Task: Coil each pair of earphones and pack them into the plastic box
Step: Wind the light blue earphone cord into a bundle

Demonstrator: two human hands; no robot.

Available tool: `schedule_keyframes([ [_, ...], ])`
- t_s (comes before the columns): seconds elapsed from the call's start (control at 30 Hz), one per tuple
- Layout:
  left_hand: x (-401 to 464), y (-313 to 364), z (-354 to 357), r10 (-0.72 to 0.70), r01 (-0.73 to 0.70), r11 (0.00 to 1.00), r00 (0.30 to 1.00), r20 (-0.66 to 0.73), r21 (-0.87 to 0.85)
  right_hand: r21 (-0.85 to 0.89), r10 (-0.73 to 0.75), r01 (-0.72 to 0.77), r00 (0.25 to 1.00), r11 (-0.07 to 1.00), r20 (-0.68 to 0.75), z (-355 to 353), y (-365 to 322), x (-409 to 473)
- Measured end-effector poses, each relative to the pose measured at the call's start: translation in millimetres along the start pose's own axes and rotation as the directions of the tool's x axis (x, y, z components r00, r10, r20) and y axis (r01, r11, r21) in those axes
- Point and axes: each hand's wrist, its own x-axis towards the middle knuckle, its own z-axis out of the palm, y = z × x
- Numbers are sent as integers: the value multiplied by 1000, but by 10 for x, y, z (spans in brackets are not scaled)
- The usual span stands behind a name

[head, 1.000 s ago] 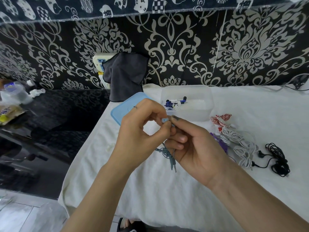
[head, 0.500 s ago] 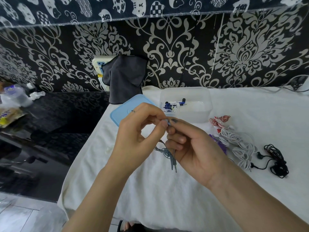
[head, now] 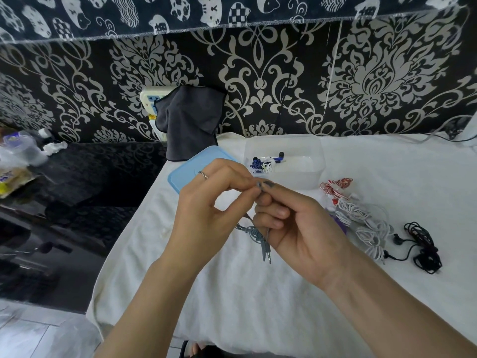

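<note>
Pinching the upper end of the grey-blue earphones (head: 254,232), my left hand (head: 206,210) and right hand (head: 296,226) meet fingertip to fingertip above the white cloth-covered surface (head: 258,306). Each hand grips the cord; the bundled loops and the plug hang between the palms, clear of the cloth.

To do this step well, I judge that one hand should hold the loops steady while the other winds the free end round them, keeping even tension so the coil stays tight and the plug is tucked in.

Beyond the hands, the clear plastic box (head: 284,166) stands open, with a blue-and-white pair (head: 265,162) already inside. Its blue lid (head: 185,174) lies just beside it, partly hidden by my left hand. To the right, a red-and-white pair (head: 335,187), a tangle of white earphones (head: 366,228) and a black pair (head: 420,246) lie on the cloth, not yet packed. Nothing blocks the path to the box. A dark cloth (head: 191,122) hangs at the wall.
</note>
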Motion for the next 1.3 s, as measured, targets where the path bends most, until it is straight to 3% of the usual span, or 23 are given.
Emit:
schedule_keyframes([
  [0.37, 15, 50, 22, -90, 89, 985, 996, -4, -148, 163, 107, -116, 992, 980, 58, -6, -23, -12],
  [0.63, 15, 18, 30, -163, 166, 981, 986, 40, -96, 106, 22, -20, 1000, 994, -19, -48, -54, 62],
  [0.77, 58, -94, 88, -268, 268, 963, 963, 36, 1, 73, -16, 20, 998, 997, -64, -86, -118, 148],
  [0.83, 115, -162, 116, -341, 341, 940, 940, 0, 30, 1, -50, 51, 990, 999, -133, -92, -160, 205],
  [1.0, 274, -335, 179, -591, 592, 806, 806, -35, 17, -148, -174, 136, 945, 979, -278, 18, -434, 413],
  [1.17, 349, -434, 284, -573, 552, 805, 818, 47, 216, -338, -268, 159, 913, 928, -307, 372, -981, 789],
  [1.3, 362, -455, 367, -605, 566, 783, 790, 102, 259, -628, -316, 39, 887, 777, -336, 389, -1121, 1179],
])
